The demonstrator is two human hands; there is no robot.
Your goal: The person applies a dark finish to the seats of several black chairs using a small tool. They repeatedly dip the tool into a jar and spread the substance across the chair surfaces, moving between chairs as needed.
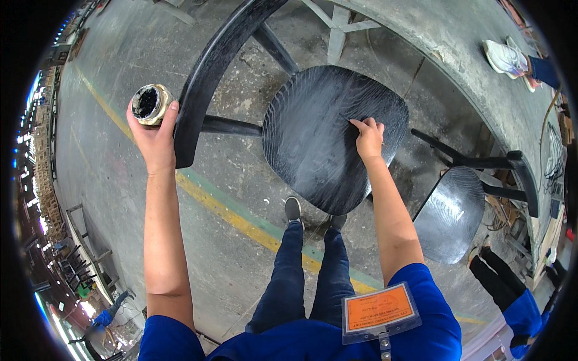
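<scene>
Left hand: the left hand is wrapped around a small round jar with a smeared pale rim and dark, glossy contents; no lid is seen on it.
Right hand: the right hand is held over the seat with its fingers curled in; whether anything thin is pinched there cannot be told.
Black chair: the rounded black wooden seat with pale grain streaks lies in front of the person, its curved black wooden backrest toward the left.
Spill risk: dark contents could be slopped onto the grey concrete floor if the uncovered jar were tipped.
Knock risk: the jar could be jolted if the left hand were swung into the backrest, since its end lies just beside the wrist; contact cannot be judged.
Smudge risk: the streaked surface could be marked if the fingertips were dragged or soiled.
Snag risk: the orange card badge in a clear sleeve could be brushed against the seat if a deep lean were made.
</scene>
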